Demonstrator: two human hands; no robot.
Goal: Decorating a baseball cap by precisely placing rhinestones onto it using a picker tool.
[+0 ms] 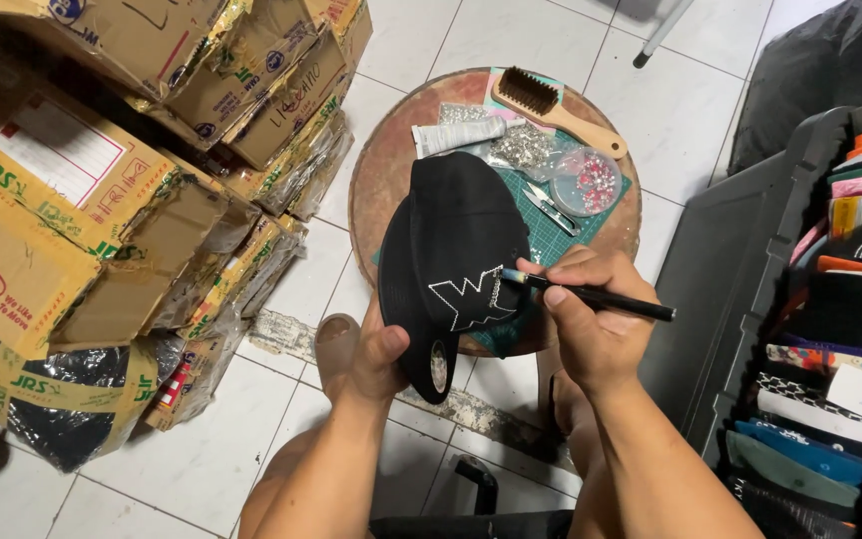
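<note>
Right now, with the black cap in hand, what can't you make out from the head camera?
- Underside of the black cap: turned away.
- Left hand fingers: hidden behind the brim.
- Tip of the black pen-like tool in the right hand: too small to tell.
- Clear round dish of studs: pieces too small.
- Cardboard boxes: cut off at the left edge.

One cap (461, 250), one brush (551, 108), one pen (601, 296)
</note>
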